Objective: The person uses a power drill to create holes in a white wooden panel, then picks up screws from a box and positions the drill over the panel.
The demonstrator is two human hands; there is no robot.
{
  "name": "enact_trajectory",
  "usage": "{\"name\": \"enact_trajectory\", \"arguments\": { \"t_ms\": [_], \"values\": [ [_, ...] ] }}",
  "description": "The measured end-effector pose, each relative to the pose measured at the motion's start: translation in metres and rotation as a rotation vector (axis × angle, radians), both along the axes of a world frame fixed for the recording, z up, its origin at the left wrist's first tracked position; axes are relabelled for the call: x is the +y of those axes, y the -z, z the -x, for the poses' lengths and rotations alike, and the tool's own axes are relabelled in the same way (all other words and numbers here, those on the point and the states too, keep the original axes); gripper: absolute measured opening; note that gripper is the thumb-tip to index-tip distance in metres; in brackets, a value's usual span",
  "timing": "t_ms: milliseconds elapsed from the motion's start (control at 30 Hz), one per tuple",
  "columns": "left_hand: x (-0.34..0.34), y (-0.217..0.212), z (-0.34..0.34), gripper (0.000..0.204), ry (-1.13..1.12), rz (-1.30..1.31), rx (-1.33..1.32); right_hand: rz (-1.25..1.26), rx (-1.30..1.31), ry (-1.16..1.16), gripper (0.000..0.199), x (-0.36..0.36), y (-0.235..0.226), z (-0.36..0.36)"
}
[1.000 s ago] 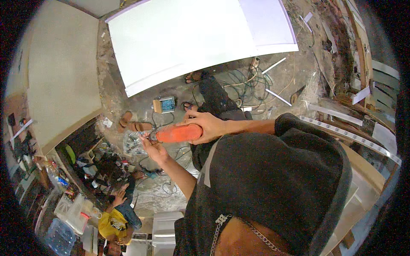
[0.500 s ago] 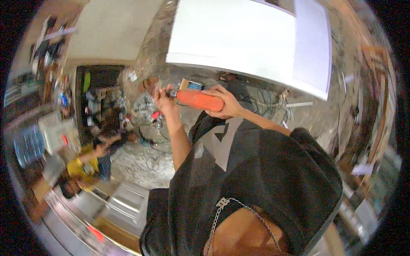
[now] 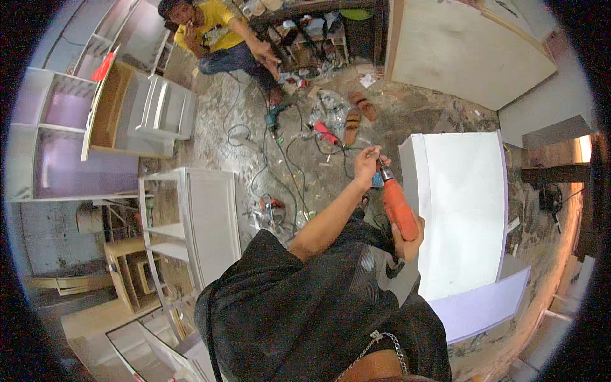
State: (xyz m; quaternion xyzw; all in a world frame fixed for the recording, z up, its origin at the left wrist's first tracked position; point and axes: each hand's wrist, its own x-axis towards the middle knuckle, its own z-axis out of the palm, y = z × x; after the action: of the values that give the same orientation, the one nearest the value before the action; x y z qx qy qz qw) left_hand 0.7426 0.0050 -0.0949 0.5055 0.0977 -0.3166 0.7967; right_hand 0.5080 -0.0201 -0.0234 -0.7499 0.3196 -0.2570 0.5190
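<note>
An orange power drill point(image 3: 400, 205) is in my right hand point(image 3: 410, 238), the fingers wrapped round its rear body. Its dark metal chuck point(image 3: 386, 172) points away from me. My left hand point(image 3: 366, 167) is at the chuck end, fingertips drawn together close to the drill's tip. Whatever small piece they pinch is too small to make out. Just beyond the chuck, a small blue item point(image 3: 377, 181) is partly hidden by my left hand and the drill.
At right stands a white cabinet box point(image 3: 464, 210). Cords, a teal drill point(image 3: 272, 120), a red tool point(image 3: 326, 132) and brown sandals point(image 3: 352, 124) lie on the littered floor. A person in a yellow shirt point(image 3: 213, 24) sits far left. White shelving point(image 3: 168, 229) stands left.
My view has swung round, so the white box now lies to the right and the person in yellow at the far left. My right hand still holds the drill; my left stays by its chuck.
</note>
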Motion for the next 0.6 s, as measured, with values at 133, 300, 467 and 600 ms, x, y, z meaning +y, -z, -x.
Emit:
{"name": "enact_trajectory", "arguments": {
  "t_ms": [133, 300, 467, 600],
  "values": [
    [-0.024, 0.01, -0.012, 0.008, 0.111, 0.089, 0.056, -0.095, 0.054, 0.028, 0.055, -0.026, -0.019, -0.013],
    [-0.086, 0.052, 0.015, 0.013, 0.065, 0.076, 0.282, -0.224, 0.13, 0.15, 0.055, -0.077, -0.006, 0.002],
    [-0.162, 0.177, 0.055, 0.019, 0.24, -0.057, 0.532, -0.659, 0.193, 0.302, 0.059, -0.159, 0.083, 0.021],
    [-0.205, 0.287, 0.12, 0.026, 0.168, -0.026, 0.779, -0.713, 0.372, 0.35, 0.06, -0.221, 0.148, 0.039]
  ]
}}
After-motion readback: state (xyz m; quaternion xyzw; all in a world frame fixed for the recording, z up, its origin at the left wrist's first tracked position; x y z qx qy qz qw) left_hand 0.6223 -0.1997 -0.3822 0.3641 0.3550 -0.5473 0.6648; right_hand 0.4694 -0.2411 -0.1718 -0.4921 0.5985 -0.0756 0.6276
